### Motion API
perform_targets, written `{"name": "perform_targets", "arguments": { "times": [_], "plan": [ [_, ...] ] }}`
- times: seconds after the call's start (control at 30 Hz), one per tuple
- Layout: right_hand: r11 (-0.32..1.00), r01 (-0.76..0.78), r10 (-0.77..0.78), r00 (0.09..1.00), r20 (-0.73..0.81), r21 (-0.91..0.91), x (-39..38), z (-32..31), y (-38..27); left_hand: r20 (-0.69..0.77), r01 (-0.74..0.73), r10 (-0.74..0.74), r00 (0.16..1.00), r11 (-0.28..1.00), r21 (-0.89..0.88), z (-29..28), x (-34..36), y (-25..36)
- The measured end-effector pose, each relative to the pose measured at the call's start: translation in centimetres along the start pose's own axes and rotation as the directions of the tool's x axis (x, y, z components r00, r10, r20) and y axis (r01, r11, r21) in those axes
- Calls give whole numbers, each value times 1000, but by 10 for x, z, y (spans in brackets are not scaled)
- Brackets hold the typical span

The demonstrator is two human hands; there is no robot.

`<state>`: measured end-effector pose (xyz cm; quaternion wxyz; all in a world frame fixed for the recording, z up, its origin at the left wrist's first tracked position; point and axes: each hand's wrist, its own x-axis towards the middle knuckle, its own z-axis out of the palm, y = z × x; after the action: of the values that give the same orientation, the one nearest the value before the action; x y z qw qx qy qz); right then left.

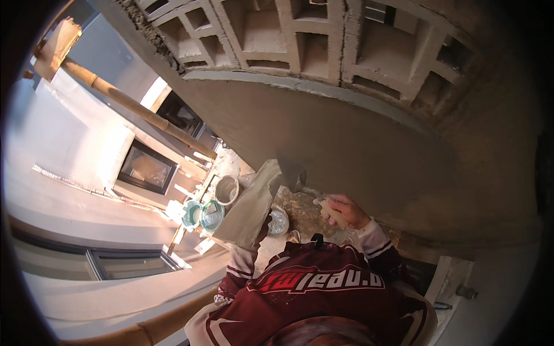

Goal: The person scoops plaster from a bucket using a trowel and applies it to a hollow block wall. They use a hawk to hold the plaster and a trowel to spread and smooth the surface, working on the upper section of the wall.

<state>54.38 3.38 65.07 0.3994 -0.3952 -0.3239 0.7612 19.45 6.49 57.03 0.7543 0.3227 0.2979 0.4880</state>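
My left hand (263, 232) is mostly hidden beneath a large, flat, grey-beige plasterer's board (245, 210), held tilted in front of my left side. A dark, blade-like piece (296, 179) shows at the board's far right edge; what it is, I cannot make out. Closed round a small, pale tan flat piece (333, 214), my right hand (350, 210) is in front of my body, apart from the board. Beyond both hands rises a wall (323, 138) with a smooth, damp-looking grey-brown coat.
Openwork blocks (259, 29) top the wall. Left of the board stand a round bucket (227, 190) and teal buckets (212, 215); a pale tub (278, 222) is near my feet. A bamboo pole (133, 109) slants across the left, before a building with windows (147, 167).
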Motion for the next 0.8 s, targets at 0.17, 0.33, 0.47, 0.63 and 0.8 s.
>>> {"name": "perform_targets", "arguments": {
  "times": [0.17, 0.33, 0.47, 0.63, 0.8],
  "plan": [
    [853, -5, -45, 996, -83, -522, -17, -34, 44, 145, 170, -105, 984, 805, -569, -1, 19, 7],
    [343, 256, -852, 490, -184, -904, -55, -21, 67, 345, 394, -206, 916, 630, -670, -8, 35, 15],
    [507, 305, -862, 203, -465, -806, -58, -39, 59, 449, 511, -253, 857, 532, -675, -10, 46, 15],
    [504, 216, -861, 50, -506, -837, -77, -62, 30, 545, 617, -289, 787, 398, -679, -10, 54, 17],
    [427, 141, -898, -50, -437, -893, -94, -61, -2, 822, 888, -337, 460, 163, -430, -22, 88, 11]
  ]
}}
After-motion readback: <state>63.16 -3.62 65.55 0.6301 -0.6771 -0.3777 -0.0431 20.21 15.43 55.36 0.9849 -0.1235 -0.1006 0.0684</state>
